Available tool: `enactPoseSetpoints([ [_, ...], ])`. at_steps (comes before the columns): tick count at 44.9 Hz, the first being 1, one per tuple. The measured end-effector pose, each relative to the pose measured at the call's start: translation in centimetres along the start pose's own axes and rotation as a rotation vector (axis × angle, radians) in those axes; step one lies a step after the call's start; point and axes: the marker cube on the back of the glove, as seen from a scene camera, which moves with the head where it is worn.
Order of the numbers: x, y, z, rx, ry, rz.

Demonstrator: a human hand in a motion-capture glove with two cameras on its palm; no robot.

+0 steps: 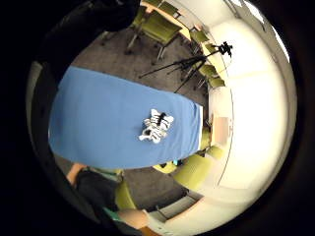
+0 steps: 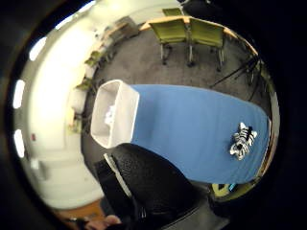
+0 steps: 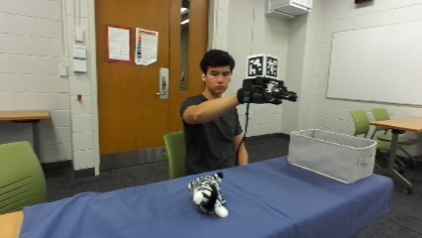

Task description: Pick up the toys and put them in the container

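Gloved right hand (image 3: 266, 92) raised high above the tabletop (image 3: 277, 198), arm stretched forward at head height, fingers extended and holding nothing. Zebra toy (image 3: 209, 194) lying on the blue cloth near the tabletop's middle, well apart from the hand. Grey fabric container (image 3: 332, 153) standing upright at the tabletop's far end, well apart from the toy. Something pale inside the container (image 2: 109, 115), kind not discernible. Green chair (image 3: 175, 153) behind the tabletop.
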Motion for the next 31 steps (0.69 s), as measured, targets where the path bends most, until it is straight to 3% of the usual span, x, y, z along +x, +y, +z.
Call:
enactPoseSetpoints([
  [14,11.9,3.7,5.7,-0.031,0.032,0.169],
  [31,18.9,4.9,18.4,-0.156,-0.008,0.265],
])
